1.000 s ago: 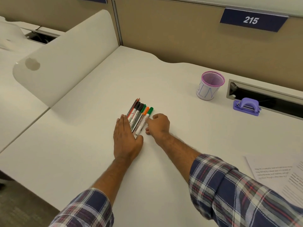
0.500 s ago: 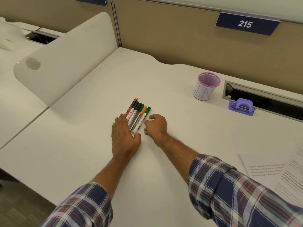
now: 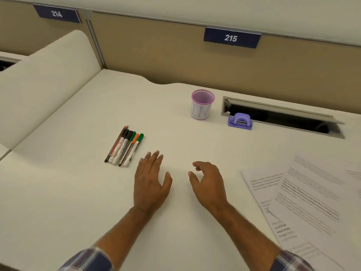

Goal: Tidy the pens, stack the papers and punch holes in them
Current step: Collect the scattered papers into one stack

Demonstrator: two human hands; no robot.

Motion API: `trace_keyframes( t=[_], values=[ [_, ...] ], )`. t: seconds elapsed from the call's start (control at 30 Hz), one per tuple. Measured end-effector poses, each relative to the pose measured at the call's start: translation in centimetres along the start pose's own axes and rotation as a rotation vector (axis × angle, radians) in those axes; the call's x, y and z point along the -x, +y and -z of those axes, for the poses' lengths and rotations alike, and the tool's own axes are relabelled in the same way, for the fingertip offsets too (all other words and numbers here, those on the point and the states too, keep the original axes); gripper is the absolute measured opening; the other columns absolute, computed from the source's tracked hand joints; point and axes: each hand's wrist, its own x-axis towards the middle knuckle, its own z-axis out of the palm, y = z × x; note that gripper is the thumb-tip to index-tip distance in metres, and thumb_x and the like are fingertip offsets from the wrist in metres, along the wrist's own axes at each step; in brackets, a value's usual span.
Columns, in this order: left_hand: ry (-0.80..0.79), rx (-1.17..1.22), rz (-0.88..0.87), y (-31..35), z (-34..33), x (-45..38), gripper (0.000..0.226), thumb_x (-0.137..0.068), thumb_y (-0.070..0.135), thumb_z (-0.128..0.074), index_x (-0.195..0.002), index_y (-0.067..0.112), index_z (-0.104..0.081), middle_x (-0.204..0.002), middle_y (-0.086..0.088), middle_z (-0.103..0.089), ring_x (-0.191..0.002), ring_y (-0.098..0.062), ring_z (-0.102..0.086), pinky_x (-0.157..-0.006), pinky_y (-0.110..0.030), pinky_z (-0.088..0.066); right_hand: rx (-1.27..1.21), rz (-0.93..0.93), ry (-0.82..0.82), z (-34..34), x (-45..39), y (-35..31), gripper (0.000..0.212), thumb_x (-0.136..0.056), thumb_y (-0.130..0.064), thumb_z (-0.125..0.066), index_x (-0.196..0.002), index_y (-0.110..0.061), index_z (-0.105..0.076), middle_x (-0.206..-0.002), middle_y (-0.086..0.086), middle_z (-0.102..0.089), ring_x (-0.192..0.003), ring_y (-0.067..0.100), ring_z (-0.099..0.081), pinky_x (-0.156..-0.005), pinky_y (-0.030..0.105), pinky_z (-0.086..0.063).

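Observation:
Several pens and markers (image 3: 125, 147) lie side by side in a neat row on the white desk (image 3: 78, 192), left of centre. My left hand (image 3: 150, 182) hovers flat just right of the row, fingers apart, holding nothing. My right hand (image 3: 209, 184) is beside it with loosely curled fingers, also empty. Loose printed papers (image 3: 300, 196) lie overlapping and askew at the right. A purple hole punch (image 3: 240, 122) sits at the back beside a purple mesh pen cup (image 3: 202, 104), which stands upright and looks empty.
A cable slot (image 3: 283, 118) opens in the desk behind the hole punch. A white divider panel (image 3: 43, 90) rises on the left. Beige partition walls (image 3: 175, 55) with number plates 214 and 215 close off the back.
Both hands have let go of the pen row and pulled back toward me and to the right. The view has swung right, showing more of the papers.

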Motion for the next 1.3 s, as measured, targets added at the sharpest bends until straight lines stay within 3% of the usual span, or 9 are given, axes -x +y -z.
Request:
trace_keyframes(
  t=[0.07, 0.27, 0.5, 0.6, 0.73, 1.0, 1.13, 1.3],
  values=[
    [-0.064, 0.042, -0.059, 2.9, -1.3, 0.7, 0.052, -0.090, 0.037, -0.047, -0.135, 0.013, -0.058, -0.148, -0.002, -0.053, -0.143, -0.020, -0.040, -0.122, -0.032, -0.019, 0.038, -0.031, 0.072, 2.7, 1.3, 2.0, 0.028, -0.087, -0.025, -0.067, -0.114, -0.019, -0.066, -0.109, -0.007, -0.068, -0.104, 0.014, -0.058, -0.093, 0.031, -0.048],
    [-0.291, 0.130, -0.169, 11.0, -4.2, 4.8, 0.051, -0.085, 0.037, -0.057, -0.133, 0.018, -0.058, -0.140, -0.001, -0.057, -0.129, -0.021, -0.054, -0.106, -0.038, -0.046, 0.159, -0.164, 0.259, 10.2, 5.5, 8.2, 0.025, -0.086, -0.023, -0.070, -0.110, -0.018, -0.068, -0.107, -0.003, -0.069, -0.105, 0.019, -0.059, -0.094, 0.038, -0.049],
    [-0.529, 0.086, -0.294, 17.1, -7.2, 7.4, 0.049, -0.090, 0.046, -0.049, -0.134, 0.025, -0.055, -0.135, 0.008, -0.051, -0.121, -0.012, -0.048, -0.100, -0.023, -0.038, 0.254, -0.363, 0.317, 16.8, 10.1, 13.6, 0.027, -0.085, -0.022, -0.071, -0.111, -0.015, -0.068, -0.113, 0.003, -0.067, -0.112, 0.023, -0.056, -0.098, 0.041, -0.046],
    [-0.577, 0.078, -0.312, 19.2, -8.2, 8.3, 0.051, -0.089, 0.051, -0.049, -0.135, 0.029, -0.052, -0.127, 0.011, -0.052, -0.114, -0.010, -0.048, -0.094, -0.021, -0.039, 0.316, -0.356, 0.300, 19.2, 11.6, 15.1, 0.027, -0.085, -0.020, -0.071, -0.111, -0.015, -0.068, -0.114, 0.002, -0.066, -0.112, 0.023, -0.056, -0.099, 0.041, -0.047],
    [-0.636, 0.084, -0.237, 21.4, -9.5, 9.3, 0.055, -0.089, 0.055, -0.054, -0.138, 0.030, -0.048, -0.131, 0.012, -0.050, -0.121, -0.010, -0.045, -0.097, -0.023, -0.040, 0.380, -0.283, 0.234, 21.2, 12.8, 16.7, 0.027, -0.084, -0.020, -0.072, -0.111, -0.017, -0.069, -0.113, -0.001, -0.066, -0.113, 0.021, -0.057, -0.098, 0.039, -0.046],
    [-0.647, 0.085, -0.054, 25.2, -11.4, 8.2, 0.061, -0.090, 0.046, -0.062, -0.141, 0.016, -0.046, -0.138, -0.001, -0.049, -0.128, -0.020, -0.044, -0.104, -0.030, -0.039, 0.435, -0.343, 0.033, 22.8, 13.5, 19.8, 0.054, -0.088, -0.044, -0.064, -0.136, -0.025, -0.051, -0.146, 0.000, -0.046, -0.137, 0.019, -0.037, -0.111, 0.038, -0.032],
    [-0.656, 0.013, 0.062, 27.0, -12.6, 7.6, 0.056, -0.086, 0.042, -0.065, -0.130, 0.010, -0.051, -0.129, -0.008, -0.054, -0.121, -0.026, -0.049, -0.098, -0.034, -0.042, 0.438, -0.340, -0.050, 22.5, 14.2, 20.7, 0.054, -0.088, -0.047, -0.060, -0.138, -0.030, -0.048, -0.149, -0.001, -0.040, -0.139, 0.018, -0.031, -0.110, 0.038, -0.029],
    [-0.657, 0.052, 0.311, 27.7, -13.3, 6.5, 0.047, -0.080, 0.043, -0.065, -0.110, 0.008, -0.056, -0.109, -0.006, -0.064, -0.100, -0.027, -0.063, -0.076, -0.032, -0.048, 0.426, -0.311, -0.062, 22.2, 14.1, 20.9, 0.052, -0.086, -0.047, -0.063, -0.134, -0.033, -0.051, -0.145, -0.002, -0.042, -0.135, 0.018, -0.034, -0.107, 0.038, -0.029]
  ],
)
